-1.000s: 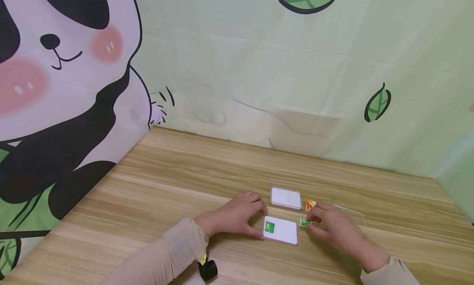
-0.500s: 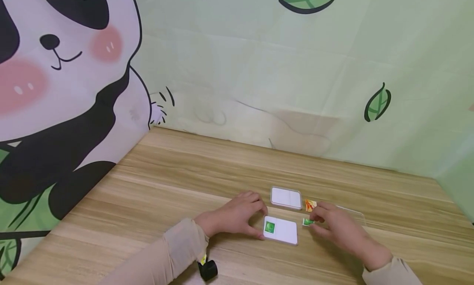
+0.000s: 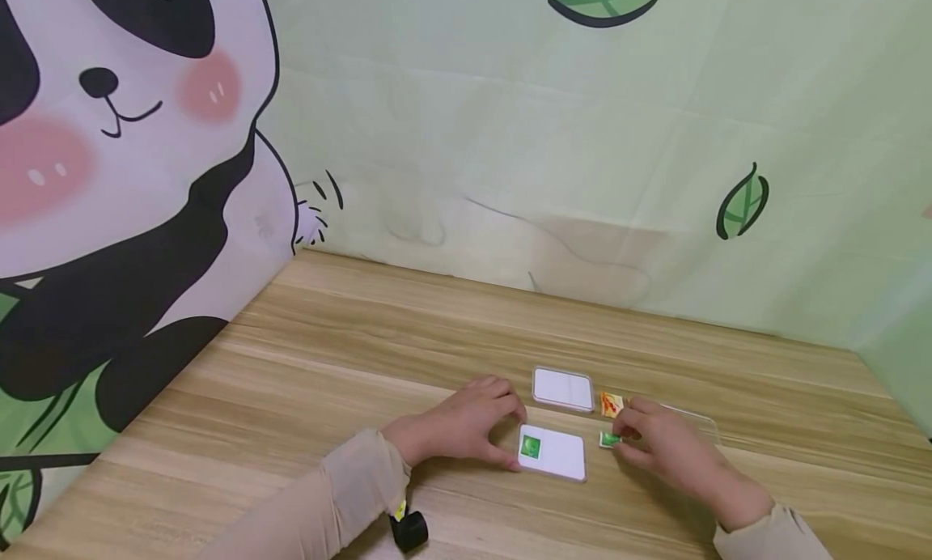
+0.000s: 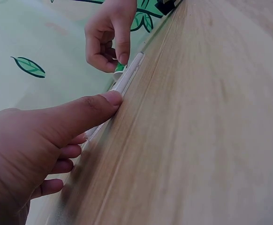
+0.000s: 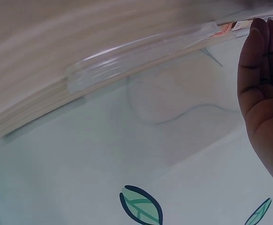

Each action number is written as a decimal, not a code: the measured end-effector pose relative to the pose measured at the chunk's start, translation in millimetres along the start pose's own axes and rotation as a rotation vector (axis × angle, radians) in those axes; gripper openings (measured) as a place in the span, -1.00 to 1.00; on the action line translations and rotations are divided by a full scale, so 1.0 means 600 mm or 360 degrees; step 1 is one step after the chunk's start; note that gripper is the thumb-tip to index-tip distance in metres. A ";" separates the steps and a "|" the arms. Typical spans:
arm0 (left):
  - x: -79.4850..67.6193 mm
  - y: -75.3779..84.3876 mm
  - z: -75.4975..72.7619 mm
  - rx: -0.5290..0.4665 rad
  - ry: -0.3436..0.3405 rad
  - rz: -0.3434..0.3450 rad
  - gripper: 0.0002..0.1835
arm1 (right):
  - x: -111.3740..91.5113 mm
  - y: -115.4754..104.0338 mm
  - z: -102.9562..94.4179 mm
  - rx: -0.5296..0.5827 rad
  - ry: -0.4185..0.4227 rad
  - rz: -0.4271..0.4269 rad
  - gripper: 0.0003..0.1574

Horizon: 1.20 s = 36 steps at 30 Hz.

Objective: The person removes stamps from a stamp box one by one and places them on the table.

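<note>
On the near part of the wood-grain surface (image 3: pixel 328 341), as the head view has it, the left hand (image 3: pixel 466 422) spans one end of a white card (image 3: pixel 561 456), thumb by the nearer corner and finger by the farther, and seems to steady it between them. A green picture (image 3: pixel 531 446) sits on the card at that end. Just off the other end, the right hand (image 3: pixel 673 448) pinches a small green square (image 3: pixel 607 440) at its thumb and fingertips; whether the square is lifted or touching the surface, I cannot tell. Near those fingers lies an orange square (image 3: pixel 610 404), with a second white card (image 3: pixel 562 389) beside it.

The step looks like handling the green square next to a steadied card. If it belongs on the card, the next move calls for lifting it over the edge and laying it flat.

From the left wrist, the left thumb rests on the card's edge, the other fingers bent and partly hidden. Past the card's far end, the green square shows at the right thumb's tip.

From the right wrist, the green square is out of sight and the cropped fingers hide their grip; a clear plastic cover (image 5: pixel 141 57) lies near them.
</note>
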<state>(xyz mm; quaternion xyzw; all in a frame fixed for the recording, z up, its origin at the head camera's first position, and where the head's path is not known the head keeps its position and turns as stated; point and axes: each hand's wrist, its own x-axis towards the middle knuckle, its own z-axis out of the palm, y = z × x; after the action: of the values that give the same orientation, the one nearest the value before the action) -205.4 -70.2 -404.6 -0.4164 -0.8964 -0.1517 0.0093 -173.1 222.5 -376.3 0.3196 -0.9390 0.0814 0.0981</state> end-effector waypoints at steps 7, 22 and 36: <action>0.000 0.000 -0.001 0.0003 0.0009 0.0008 -0.42 | -0.001 0.004 0.004 0.0010 -0.0046 -0.0022 -0.82; -0.001 0.002 -0.001 0.0003 -0.0009 -0.0011 -0.42 | -0.001 0.004 0.002 0.0067 -0.0120 0.0031 -0.77; 0.001 0.000 0.000 -0.0023 -0.0021 -0.0028 -0.43 | -0.001 0.005 0.000 0.0073 -0.0131 0.0037 -0.76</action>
<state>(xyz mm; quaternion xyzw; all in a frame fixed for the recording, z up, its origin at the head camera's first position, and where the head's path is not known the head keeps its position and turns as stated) -205.6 -69.7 -404.5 -0.4095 -0.8990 -0.1555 -0.0009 -174.6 225.2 -376.8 0.3137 -0.9438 0.0908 0.0511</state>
